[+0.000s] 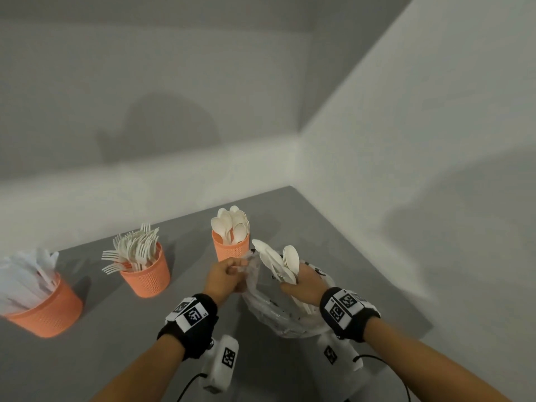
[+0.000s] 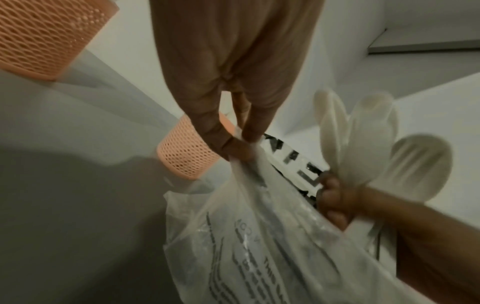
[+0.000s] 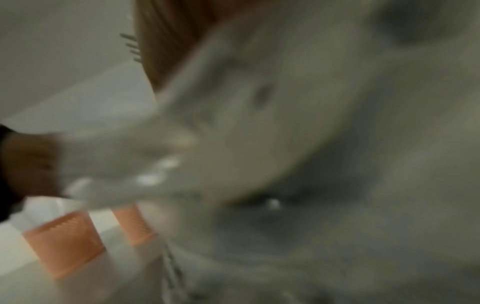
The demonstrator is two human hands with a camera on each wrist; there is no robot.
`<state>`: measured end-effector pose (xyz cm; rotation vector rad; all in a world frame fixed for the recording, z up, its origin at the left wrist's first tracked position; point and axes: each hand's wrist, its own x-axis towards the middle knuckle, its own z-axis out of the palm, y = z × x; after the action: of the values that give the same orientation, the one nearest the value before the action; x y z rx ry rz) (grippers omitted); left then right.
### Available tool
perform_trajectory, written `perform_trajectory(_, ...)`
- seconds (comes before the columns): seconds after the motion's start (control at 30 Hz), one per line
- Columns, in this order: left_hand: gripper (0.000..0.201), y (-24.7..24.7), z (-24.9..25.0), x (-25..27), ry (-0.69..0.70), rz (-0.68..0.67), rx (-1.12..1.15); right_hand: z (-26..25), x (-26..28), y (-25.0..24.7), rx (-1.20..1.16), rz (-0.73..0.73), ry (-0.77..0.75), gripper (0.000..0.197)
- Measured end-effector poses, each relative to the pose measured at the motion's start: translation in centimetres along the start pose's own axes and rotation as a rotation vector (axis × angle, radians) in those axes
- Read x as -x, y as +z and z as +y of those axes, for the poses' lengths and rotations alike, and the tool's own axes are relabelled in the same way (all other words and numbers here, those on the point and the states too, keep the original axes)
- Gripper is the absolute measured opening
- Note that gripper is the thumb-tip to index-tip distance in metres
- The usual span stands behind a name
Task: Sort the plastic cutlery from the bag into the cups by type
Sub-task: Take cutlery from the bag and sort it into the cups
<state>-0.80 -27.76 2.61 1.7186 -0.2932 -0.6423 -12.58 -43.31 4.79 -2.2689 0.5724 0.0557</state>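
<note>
- Orange mesh cups stand in a row on the grey table [image 1: 121, 358], which sits in a corner between two white walls [image 1: 420, 140].
- Leftmost cup [image 1: 46, 311]: at the picture's left edge, leaning with the lens, packed with white knives [image 1: 26, 280].
- Middle cup [image 1: 146, 275]: crammed with white forks [image 1: 133, 250], tines fanning up and out to the left.
- Third cup [image 1: 230, 249]: holds white spoons [image 1: 230, 223], bowls up; it stands just behind the hands, partly hidden by the left hand and the bag's edge.
- Left hand [image 1: 226, 275]: thumb and fingertips [image 2: 228, 148] pinch the rim of the clear plastic bag [image 1: 272, 311] and hold it up.
- The bag, printed with dark lettering, sags on the table between the two hands; more white cutlery shows dimly through it.
- Right hand [image 1: 304, 282]: fingers curled round a bunch of white spoons and other pieces [image 1: 278, 262] at the bag's mouth, bowls sticking up above the fist; at least one fork's tines show among them.
- Both wrists carry black straps [image 1: 188, 320] with square printed markers.
- The right wrist view is too blurred to add anything beyond plastic film and two cups.
</note>
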Motion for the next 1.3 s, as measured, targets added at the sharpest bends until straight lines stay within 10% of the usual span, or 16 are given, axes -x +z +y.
perform_trajectory(0.13,0.018,0.7,-0.3,-0.5,-0.007,0.094,0.001,-2.3,-0.3,-0.7,-0.231,0.01,-0.084,0.007)
perform_trajectory(0.43,0.019,-0.8,0.8,2.1,0.116,0.247,-0.041,-7.3,-1.6,-1.8,-0.694,0.195,-0.169,0.019)
perform_trajectory(0.67,0.032,-5.1,0.9,6.5,-0.28,0.147,0.625,-12.9,-2.1,3.9,-1.031,0.085,-0.114,0.014)
perform_trajectory(0.93,0.035,-9.3,1.2,10.1,-0.314,0.086,0.933,-18.1,-0.8,12.1,-0.975,0.039,-0.182,0.011)
perform_trajectory(1.3,0.031,-12.0,1.8,12.2,-0.278,0.058,0.786,-20.6,-0.2,15.5,-0.939,0.036,-0.245,0.015)
